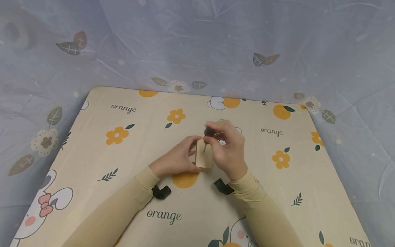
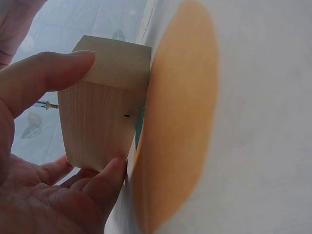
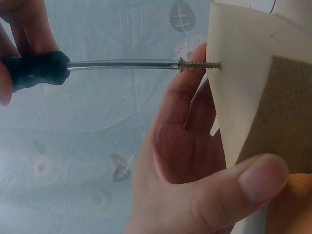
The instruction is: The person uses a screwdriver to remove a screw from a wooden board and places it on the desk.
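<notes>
A pale wooden block (image 1: pixel 203 158) stands on the patterned cloth, gripped by my left hand (image 1: pixel 182 156) between the thumb on its near end and fingers at its far end. My right hand (image 1: pixel 229 147) holds the dark handle of a screwdriver (image 3: pixel 36 70) from above, its shaft pointing down. In the right wrist view the screwdriver's tip meets the head of a screw (image 3: pixel 200 65). The screw's point is in the block's top face, with most of its thread exposed. A small dark mark shows on the block's side in the left wrist view.
The tabletop cloth (image 1: pixel 132 157) bears oranges, flowers and lettering. Behind it hangs a grey-blue curtain (image 1: pixel 185 41) with leaf prints. A black wrist-worn piece (image 1: pixel 162 192) sits at the left wrist, another (image 1: pixel 223 187) at the right.
</notes>
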`<state>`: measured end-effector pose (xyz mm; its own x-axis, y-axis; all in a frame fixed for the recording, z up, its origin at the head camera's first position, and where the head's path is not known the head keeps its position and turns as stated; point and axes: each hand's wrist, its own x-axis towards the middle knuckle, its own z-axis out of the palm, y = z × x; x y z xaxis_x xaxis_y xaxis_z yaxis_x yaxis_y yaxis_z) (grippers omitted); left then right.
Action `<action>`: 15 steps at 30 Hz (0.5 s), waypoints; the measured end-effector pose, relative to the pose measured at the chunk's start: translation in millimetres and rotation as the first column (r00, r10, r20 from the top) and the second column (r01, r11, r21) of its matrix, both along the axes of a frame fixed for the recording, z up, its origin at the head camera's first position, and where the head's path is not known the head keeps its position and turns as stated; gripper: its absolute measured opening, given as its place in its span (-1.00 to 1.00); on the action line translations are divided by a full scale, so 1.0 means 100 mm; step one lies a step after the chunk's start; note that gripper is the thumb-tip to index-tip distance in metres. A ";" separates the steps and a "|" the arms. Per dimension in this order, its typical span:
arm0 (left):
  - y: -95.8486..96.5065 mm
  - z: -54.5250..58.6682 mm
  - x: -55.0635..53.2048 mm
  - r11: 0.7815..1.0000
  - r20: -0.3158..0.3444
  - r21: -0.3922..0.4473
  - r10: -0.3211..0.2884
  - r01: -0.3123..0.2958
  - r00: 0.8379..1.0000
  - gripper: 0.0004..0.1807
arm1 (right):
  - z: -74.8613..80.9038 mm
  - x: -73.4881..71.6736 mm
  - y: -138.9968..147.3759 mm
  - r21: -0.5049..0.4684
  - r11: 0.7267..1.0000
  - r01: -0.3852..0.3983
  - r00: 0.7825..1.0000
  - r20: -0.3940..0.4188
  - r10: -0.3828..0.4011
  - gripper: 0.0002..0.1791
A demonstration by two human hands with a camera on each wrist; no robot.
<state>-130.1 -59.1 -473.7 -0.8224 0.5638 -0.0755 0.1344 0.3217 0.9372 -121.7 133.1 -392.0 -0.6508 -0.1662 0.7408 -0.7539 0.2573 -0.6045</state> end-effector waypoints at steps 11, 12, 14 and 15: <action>0.01 -0.01 0.00 1.000 0.009 -0.009 0.010 -0.010 1.000 0.20 | 0.02 0.01 0.01 0.031 0.997 -0.072 0.994 0.079 0.069 -0.63; 0.01 -0.01 0.01 1.000 0.009 -0.009 0.010 -0.010 1.000 0.19 | 0.02 0.00 0.01 0.038 0.997 -0.063 0.995 0.078 0.060 -0.63; 0.00 0.00 0.01 1.000 0.003 -0.001 0.007 -0.007 1.000 0.17 | 0.01 0.00 0.01 0.042 0.999 -0.033 0.997 0.066 0.030 -0.58; 0.00 0.00 0.02 1.000 0.001 0.003 0.006 -0.006 1.000 0.16 | 0.01 0.00 0.01 0.046 0.999 -0.011 0.998 0.055 0.009 -0.55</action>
<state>-128.4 -58.6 -473.8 -0.8256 0.5593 -0.0744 0.1319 0.3195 0.9384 -122.1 133.9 -391.4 -0.6881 -0.2061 0.6957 -0.7229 0.2783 -0.6325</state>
